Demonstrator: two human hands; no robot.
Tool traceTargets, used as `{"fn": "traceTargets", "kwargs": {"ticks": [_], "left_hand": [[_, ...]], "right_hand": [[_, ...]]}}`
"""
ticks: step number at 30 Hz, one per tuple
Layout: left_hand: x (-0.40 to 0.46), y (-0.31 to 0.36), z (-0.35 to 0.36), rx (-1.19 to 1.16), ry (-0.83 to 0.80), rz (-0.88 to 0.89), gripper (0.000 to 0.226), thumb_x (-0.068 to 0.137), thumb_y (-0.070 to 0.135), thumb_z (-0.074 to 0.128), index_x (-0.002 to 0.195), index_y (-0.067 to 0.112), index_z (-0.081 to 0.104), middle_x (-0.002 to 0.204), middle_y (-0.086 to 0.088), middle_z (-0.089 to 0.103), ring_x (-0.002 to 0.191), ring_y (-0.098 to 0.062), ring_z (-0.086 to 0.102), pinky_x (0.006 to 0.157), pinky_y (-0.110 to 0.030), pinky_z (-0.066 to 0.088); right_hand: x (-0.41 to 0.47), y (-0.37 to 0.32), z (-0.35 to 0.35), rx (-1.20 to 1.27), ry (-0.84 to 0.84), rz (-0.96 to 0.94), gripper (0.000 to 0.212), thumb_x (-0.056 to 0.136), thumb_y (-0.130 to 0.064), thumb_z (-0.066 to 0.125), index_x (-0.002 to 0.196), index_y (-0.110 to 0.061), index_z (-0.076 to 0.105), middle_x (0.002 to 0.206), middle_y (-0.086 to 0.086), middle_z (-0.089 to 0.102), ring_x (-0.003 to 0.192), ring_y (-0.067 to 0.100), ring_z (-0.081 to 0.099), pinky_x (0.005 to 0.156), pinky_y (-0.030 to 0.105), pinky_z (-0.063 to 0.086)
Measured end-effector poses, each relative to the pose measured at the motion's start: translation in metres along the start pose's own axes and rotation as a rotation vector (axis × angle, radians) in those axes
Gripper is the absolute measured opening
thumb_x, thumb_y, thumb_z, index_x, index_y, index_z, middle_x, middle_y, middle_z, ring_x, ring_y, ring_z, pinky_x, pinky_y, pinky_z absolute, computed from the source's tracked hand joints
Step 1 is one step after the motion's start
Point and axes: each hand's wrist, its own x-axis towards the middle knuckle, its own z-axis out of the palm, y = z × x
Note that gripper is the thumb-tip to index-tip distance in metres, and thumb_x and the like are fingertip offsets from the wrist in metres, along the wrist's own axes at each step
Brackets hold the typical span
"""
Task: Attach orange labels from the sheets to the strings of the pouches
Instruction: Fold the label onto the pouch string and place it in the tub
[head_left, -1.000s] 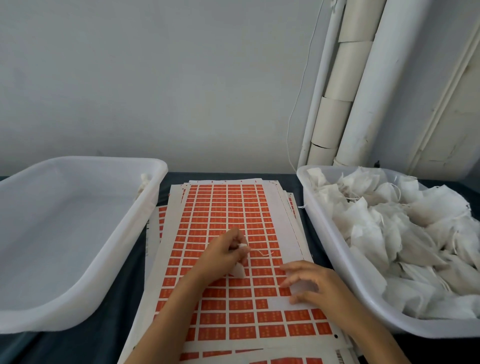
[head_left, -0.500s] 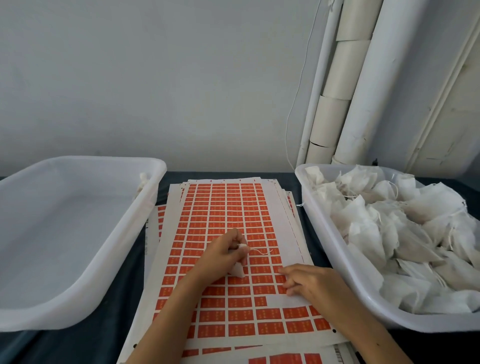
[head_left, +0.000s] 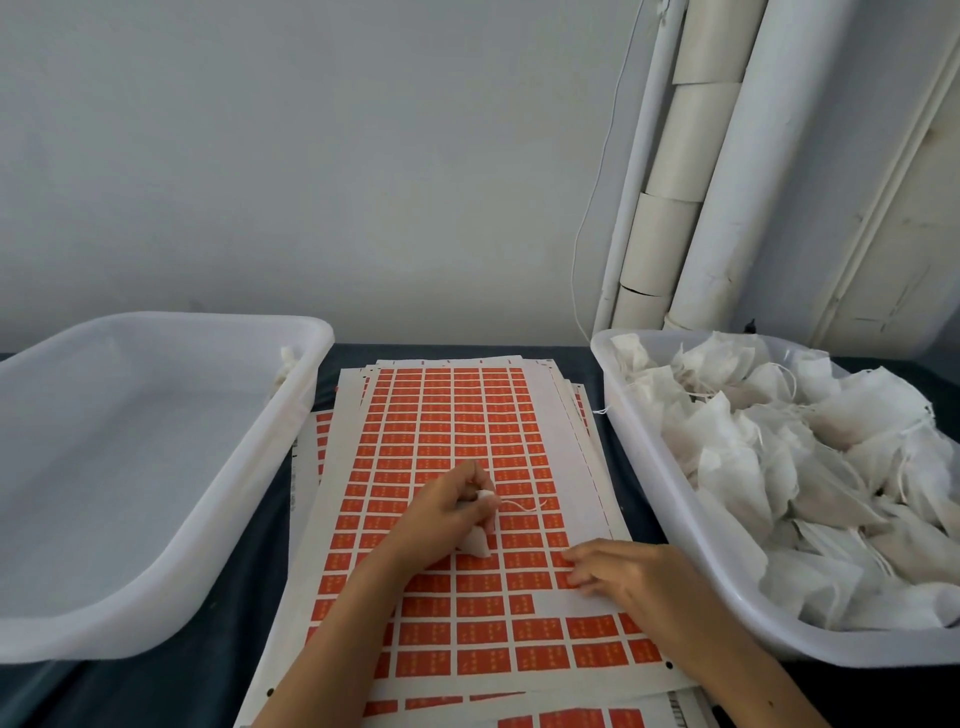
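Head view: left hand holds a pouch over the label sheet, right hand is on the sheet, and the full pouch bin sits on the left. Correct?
No. The head view shows the full pouch bin on the right; the left bin is nearly empty. The left hand does hold a pouch, and the right hand is on the sheet.

Pouch (head_left: 480, 540) mostly hidden in left hand (head_left: 441, 514), label print illegible, both bins cropped.

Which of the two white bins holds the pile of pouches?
The right bin, beside the right hand; it is heaped with white pouches. The left bin holds almost nothing.
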Motion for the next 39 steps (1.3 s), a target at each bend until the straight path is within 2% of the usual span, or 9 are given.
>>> {"fn": "traceTargets", "kwargs": {"ticks": [3,5,7,14,23,29,33,36,39], "left_hand": [[0.0,0.0,0.0,-0.019,-0.007,0.001,0.004,0.096,0.023,0.052,0.092,0.022,0.054,0.08,0.008,0.066,0.073,-0.004,0.066,0.065,-0.016,0.051],[-0.001,0.0,-0.001,-0.022,-0.011,0.003,0.004,0.096,0.023,0.052,0.092,0.023,0.054,0.081,0.008,0.066,0.073,-0.003,0.066,0.065,-0.016,0.051],[-0.001,0.0,-0.001,-0.018,-0.009,-0.002,0.004,0.096,0.024,0.052,0.093,0.023,0.054,0.082,0.009,0.066,0.075,-0.004,0.066,0.065,-0.016,0.051],[-0.001,0.0,0.0,-0.004,0.001,0.0,0.003,0.096,0.025,0.052,0.093,0.024,0.054,0.082,0.009,0.066,0.074,-0.004,0.066,0.063,-0.014,0.05],[0.0,-0.001,0.001,-0.004,0.009,-0.005,0.004,0.095,0.025,0.053,0.092,0.023,0.054,0.077,0.011,0.066,0.07,0.002,0.065,0.059,-0.01,0.048],[0.0,-0.003,0.001,-0.013,0.009,-0.009,0.005,0.095,0.026,0.053,0.093,0.022,0.055,0.077,0.01,0.068,0.072,0.001,0.066,0.059,-0.011,0.049],[0.001,-0.004,0.0,-0.012,0.006,-0.009,0.004,0.095,0.028,0.053,0.092,0.025,0.055,0.077,0.01,0.068,0.071,0.0,0.066,0.061,-0.013,0.051],[0.002,-0.004,0.0,0.0,0.006,-0.014,0.004,0.095,0.028,0.053,0.092,0.026,0.055,0.078,0.011,0.067,0.072,0.001,0.065,0.061,-0.012,0.049],[0.001,-0.004,0.001,0.007,0.007,-0.01,0.004,0.095,0.029,0.053,0.092,0.026,0.055,0.079,0.011,0.067,0.072,0.003,0.065,0.059,-0.01,0.048]], "right_hand": [[-0.005,-0.005,0.0,-0.258,0.142,-0.177,0.027,0.069,-0.033,0.076,0.092,-0.018,0.074,0.1,-0.009,0.071,0.086,-0.001,0.067,0.077,0.017,0.054],[-0.007,-0.008,0.002,-0.362,0.184,-0.238,0.032,0.063,-0.043,0.069,0.086,-0.022,0.075,0.09,-0.012,0.072,0.078,-0.003,0.067,0.07,0.013,0.054],[-0.008,-0.008,0.004,-0.429,0.207,-0.282,0.036,0.061,-0.047,0.067,0.087,-0.023,0.075,0.089,-0.013,0.072,0.077,-0.003,0.067,0.069,0.013,0.054],[-0.007,-0.008,0.001,-0.674,0.169,-0.404,0.045,0.047,-0.044,0.088,0.084,-0.023,0.076,0.084,-0.011,0.072,0.073,0.001,0.067,0.068,0.016,0.056],[0.002,-0.011,-0.005,-0.642,0.16,-0.444,0.042,0.049,-0.045,0.087,0.084,-0.025,0.075,0.081,-0.014,0.072,0.066,-0.001,0.066,0.063,0.012,0.054],[0.007,-0.019,0.003,-0.351,0.165,-0.207,0.035,0.066,-0.045,0.075,0.094,-0.024,0.07,0.089,-0.015,0.071,0.071,-0.002,0.067,0.066,0.012,0.055],[0.007,-0.021,0.014,0.207,0.21,0.152,0.014,0.087,-0.043,0.05,0.09,-0.029,0.054,0.1,-0.02,0.066,0.088,-0.004,0.064,0.082,0.019,0.054],[0.013,-0.023,0.019,0.341,0.28,0.319,0.012,0.087,-0.036,0.059,0.083,-0.026,0.054,0.086,-0.012,0.067,0.08,0.001,0.064,0.078,0.022,0.055],[0.02,-0.029,0.023,0.275,0.313,0.479,0.023,0.081,-0.044,0.065,0.082,-0.027,0.05,0.08,-0.015,0.063,0.069,0.003,0.064,0.064,0.011,0.051]]}}
